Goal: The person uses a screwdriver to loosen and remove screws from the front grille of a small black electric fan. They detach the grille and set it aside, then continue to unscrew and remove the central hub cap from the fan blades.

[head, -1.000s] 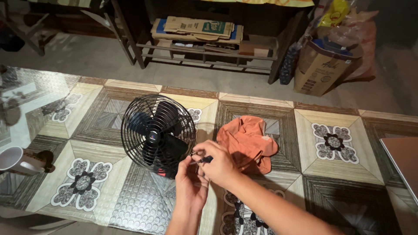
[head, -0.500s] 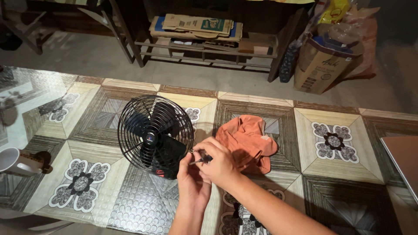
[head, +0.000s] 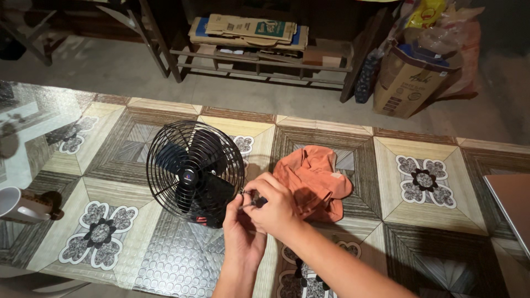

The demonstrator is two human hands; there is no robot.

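The fan [head: 194, 174] has edged toward nine o'clock — both hands, right hand [head: 273, 207] and left hand [head: 240, 232], stay pinched on a small screwdriver [head: 253, 203]; orange cloth [head: 314, 179] at three o'clock.

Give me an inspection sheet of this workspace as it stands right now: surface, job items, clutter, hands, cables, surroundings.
Surface: table with glossy patterned tile-print cover, glare at left.
Job's things: small black fan with wire guard, upright; small dark-handled tool at the guard's right edge.
Clutter: crumpled orange cloth right of the fan; white mug at left edge; brown board at right edge.
Hands: left hand and right hand together beside the fan; right pinches the tool.
Cables: nothing seen.
Surroundings: concrete floor, wooden shelf with flattened cardboard, cardboard box with bags.
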